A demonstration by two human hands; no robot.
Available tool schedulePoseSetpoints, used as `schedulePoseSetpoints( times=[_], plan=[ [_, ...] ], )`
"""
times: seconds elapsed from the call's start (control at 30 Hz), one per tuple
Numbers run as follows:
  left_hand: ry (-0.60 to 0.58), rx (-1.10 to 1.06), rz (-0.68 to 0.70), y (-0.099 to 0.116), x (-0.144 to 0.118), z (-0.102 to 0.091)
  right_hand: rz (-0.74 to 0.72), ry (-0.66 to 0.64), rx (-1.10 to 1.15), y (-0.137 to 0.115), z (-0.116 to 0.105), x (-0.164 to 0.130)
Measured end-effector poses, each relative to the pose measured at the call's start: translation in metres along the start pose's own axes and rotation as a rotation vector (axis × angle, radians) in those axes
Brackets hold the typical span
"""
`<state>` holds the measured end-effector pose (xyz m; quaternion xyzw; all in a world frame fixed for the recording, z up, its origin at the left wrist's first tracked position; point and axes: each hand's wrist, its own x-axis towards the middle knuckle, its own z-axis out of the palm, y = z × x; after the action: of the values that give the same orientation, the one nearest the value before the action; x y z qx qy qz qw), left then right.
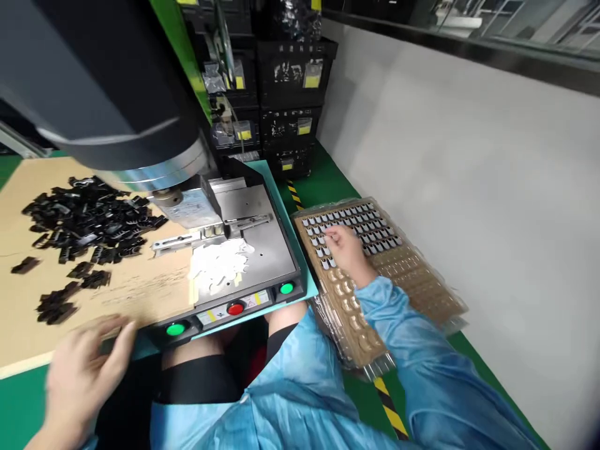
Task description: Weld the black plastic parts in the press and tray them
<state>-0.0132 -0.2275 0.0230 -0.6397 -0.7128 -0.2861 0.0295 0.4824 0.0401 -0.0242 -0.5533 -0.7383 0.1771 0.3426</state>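
My right hand (pixel 347 251) reaches over a clear plastic tray (pixel 360 337) at my right, its thumb and fingers pinched together at the rows of small white plastic pieces (pixel 377 236). What is between the fingertips, if anything, is too small to make out. At the front edge of the wooden board (pixel 154 281), my left hand (pixel 91 369) is slightly blurred, with thumb and fingers apart and nothing visible in it. Beyond it lies a heap of small black plastic parts (pixel 94 215). A pile of white pieces (pixel 220 262) lies on the machine's metal plate (pixel 272 253).
A press head (pixel 154 162) hangs over a metal fixture (pixel 213 234). Along the machine's front sit two green buttons, left (pixel 175 329) and right (pixel 287 288), with a red button (pixel 235 309) between them. Black crates (pixel 293 78) are stacked behind; a white wall (pixel 469 162) rises at right.
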Motion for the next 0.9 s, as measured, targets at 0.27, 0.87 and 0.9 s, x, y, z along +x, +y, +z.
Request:
schedulePoseSetpoints(
  times=[0.27, 0.87, 0.9],
  plan=[
    [-0.122, -0.01, 0.302, 0.031, 0.038, 0.072, -0.468, -0.261, 0.026, -0.163, 0.101, -0.037],
    [-0.214, -0.054, 0.401, 0.005, 0.063, 0.09, -0.468, -0.18, -0.165, -0.184, 0.144, -0.051],
    [-0.214, -0.06, 0.412, 0.005, 0.063, 0.089, -0.459, -0.17, -0.144, -0.183, 0.144, -0.052]
  ],
)
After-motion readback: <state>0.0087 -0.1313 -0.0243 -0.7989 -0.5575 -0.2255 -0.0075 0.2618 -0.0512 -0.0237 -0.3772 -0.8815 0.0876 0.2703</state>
